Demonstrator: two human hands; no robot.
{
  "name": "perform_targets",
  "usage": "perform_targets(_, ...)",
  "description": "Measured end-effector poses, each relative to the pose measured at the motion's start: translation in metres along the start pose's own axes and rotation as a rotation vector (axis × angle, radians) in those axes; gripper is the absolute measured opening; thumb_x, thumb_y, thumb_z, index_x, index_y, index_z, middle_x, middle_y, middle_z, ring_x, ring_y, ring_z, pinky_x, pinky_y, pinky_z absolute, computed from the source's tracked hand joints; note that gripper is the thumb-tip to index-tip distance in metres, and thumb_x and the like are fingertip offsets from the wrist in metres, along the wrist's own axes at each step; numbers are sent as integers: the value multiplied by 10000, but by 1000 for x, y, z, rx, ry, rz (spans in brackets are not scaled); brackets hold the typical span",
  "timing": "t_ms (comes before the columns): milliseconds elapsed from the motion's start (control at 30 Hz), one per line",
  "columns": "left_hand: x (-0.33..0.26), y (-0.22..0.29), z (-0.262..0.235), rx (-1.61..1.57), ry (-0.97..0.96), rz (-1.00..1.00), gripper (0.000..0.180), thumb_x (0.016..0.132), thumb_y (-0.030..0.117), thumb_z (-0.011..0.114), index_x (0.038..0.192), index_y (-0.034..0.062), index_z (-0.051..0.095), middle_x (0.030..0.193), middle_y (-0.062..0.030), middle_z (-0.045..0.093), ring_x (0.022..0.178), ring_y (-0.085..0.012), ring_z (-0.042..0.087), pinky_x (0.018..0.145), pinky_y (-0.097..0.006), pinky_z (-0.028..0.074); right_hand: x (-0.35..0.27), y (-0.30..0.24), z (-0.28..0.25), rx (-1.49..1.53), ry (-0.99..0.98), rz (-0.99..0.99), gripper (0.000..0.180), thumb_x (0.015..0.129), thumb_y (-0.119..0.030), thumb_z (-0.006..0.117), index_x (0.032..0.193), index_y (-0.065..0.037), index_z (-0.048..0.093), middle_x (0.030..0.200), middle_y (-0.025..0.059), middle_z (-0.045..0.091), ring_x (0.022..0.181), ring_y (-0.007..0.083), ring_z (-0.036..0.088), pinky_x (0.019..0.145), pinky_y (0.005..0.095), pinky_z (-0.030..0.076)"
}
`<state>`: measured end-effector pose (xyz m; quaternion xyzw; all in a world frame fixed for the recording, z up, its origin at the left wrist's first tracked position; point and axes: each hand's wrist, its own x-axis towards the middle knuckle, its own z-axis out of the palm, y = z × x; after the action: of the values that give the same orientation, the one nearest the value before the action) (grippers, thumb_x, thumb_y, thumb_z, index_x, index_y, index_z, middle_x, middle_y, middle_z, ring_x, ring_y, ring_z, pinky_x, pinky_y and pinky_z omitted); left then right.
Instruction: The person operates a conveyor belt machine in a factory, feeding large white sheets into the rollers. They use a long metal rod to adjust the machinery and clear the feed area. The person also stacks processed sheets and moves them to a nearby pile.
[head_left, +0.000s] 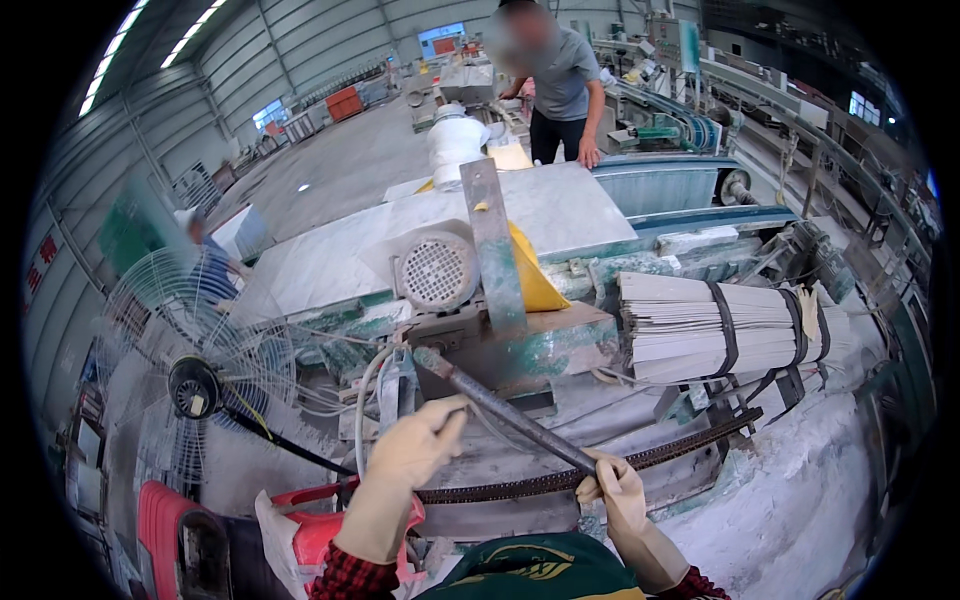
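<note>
Both my hands wear cream-coloured gloves. A long grey metal bar (525, 428) slants from the machine's motor housing down towards me. Its lower end is in my right hand (615, 490), whose fingers are wrapped round it. My left hand (418, 440) is closed just left of the bar, below its upper end; whether anything is inside the fist is hidden. Beyond the bar stands a motor with a round, perforated cover (437, 272), next to an upright steel strip (493, 250). A dark roller chain (520, 489) runs beneath the bar and passes behind my right hand.
Strapped pale strips (680, 325) lie on the right. A wire-guarded fan (195, 385) and stacked red plastic chairs (170, 535) are at left. Past the motor are a yellow sheet (535, 275) and a pale stone slab (560, 205). One co-worker (565, 85) stands beyond it, another (212, 265) far left.
</note>
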<state>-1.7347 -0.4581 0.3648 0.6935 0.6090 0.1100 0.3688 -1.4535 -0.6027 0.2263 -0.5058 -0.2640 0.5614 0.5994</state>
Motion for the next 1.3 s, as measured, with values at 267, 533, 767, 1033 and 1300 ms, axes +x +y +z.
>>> perform_targets(267,44,26,-47,721,394,602,360,1152,380,566,1463,243,683,900,-125,806,821,-300,796,787,-443,625,-2,7,9,6,46,9,459,1164,-308,598,1428,56,692,859,113,765,715,161,724,730,279,614)
perform_targets(533,15,76,-37,309,19,147,390,1166,433,550,1510,319,694,712,-27,716,668,-163,722,666,-343,574,-5,-3,-1,-21,73,22,429,1166,-255,574,1421,64,705,857,104,769,723,152,728,726,276,613)
perform_targets(767,-15,-17,-10,-39,-23,-79,425,1131,511,562,1494,355,720,737,2,744,710,-142,733,730,-320,559,-1,-9,5,-41,40,60,434,1158,-265,596,1418,62,711,871,112,781,728,162,739,720,279,616)
perform_targets(1033,-25,-40,6,-178,-119,-68,425,1147,375,592,1522,209,703,843,-30,772,740,-105,727,753,-283,582,5,-3,0,-80,55,17,408,1157,-257,613,1356,77,735,877,130,796,727,182,759,729,300,629)
perform_targets(1300,-20,-50,26,-162,-265,25,461,1166,324,587,1590,148,634,1094,-81,837,979,-144,786,949,-293,598,5,7,9,-38,174,-35,384,1159,-279,620,1264,55,776,798,93,779,650,144,720,613,253,546)
